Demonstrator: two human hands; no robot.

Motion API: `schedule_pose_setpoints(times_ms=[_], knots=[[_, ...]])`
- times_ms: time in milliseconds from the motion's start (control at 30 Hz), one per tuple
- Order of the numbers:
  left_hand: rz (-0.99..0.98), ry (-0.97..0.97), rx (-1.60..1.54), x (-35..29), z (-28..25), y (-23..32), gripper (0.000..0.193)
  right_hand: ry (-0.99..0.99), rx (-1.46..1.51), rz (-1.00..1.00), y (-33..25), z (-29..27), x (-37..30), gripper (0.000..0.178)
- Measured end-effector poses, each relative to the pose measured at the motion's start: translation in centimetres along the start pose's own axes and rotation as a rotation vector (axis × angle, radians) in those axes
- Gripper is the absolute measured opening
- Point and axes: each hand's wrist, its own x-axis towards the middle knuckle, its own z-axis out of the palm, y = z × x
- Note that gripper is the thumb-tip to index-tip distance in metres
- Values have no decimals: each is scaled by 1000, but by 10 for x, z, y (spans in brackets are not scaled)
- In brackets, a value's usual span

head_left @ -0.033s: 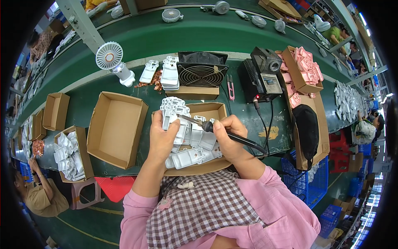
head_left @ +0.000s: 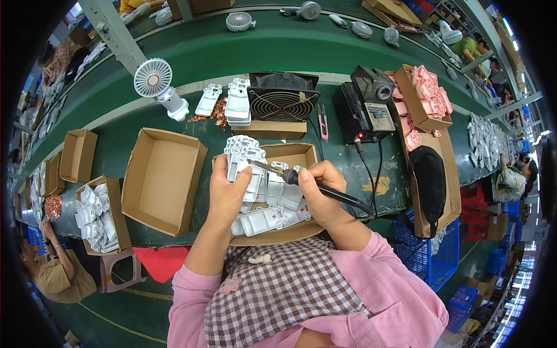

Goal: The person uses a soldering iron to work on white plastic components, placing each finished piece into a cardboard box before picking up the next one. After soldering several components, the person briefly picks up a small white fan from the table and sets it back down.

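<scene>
My left hand (head_left: 228, 188) is closed round a white plastic housing (head_left: 243, 159), which it holds over a cardboard box (head_left: 299, 152). In my right hand (head_left: 322, 191) is a soldering iron (head_left: 333, 195) with a black handle, gripped like a pen. The iron's metal tip points left and meets the housing close to my left thumb; whether it touches cannot be told. Below my hands, more white plastic housings (head_left: 264, 220) lie in the box, some with small copper-coloured spots.
Behind the box stands a black fan (head_left: 283, 98), beside stacked white housings (head_left: 238, 101). The soldering station (head_left: 366, 110) is right of it, its cable running to the iron. Pink tweezers (head_left: 323, 123), a box of pink parts (head_left: 426, 98), a handheld fan (head_left: 154, 79) and a cardboard box (head_left: 159, 180) surround the work.
</scene>
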Motion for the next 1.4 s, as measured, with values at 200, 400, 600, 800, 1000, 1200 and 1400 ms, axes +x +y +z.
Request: schedule_pose_setpoints(times_ms=[200,400,600,800,1000,1200,1400], knots=[[4,15,21,-1,1,1,30,-1,16,17,-2,2,0,18],[-17,-12,-12,0,-2,0,33,-1,48,34,-3,0,-1,17],[-119,-165,-278,1,-5,1,34,77,184,-59,14,-6,-6,16],[-156,-173,-453,2,-5,-2,32,67,221,-47,11,-6,-6,16],[-23,-71,-166,3,-1,-8,21,36,82,-55,6,-3,-2,16],[21,-62,-14,-1,1,0,17,13,9,0,3,0,0,17],[51,-24,-8,-2,4,0,17,5,-5,-3,0,2,1,18]])
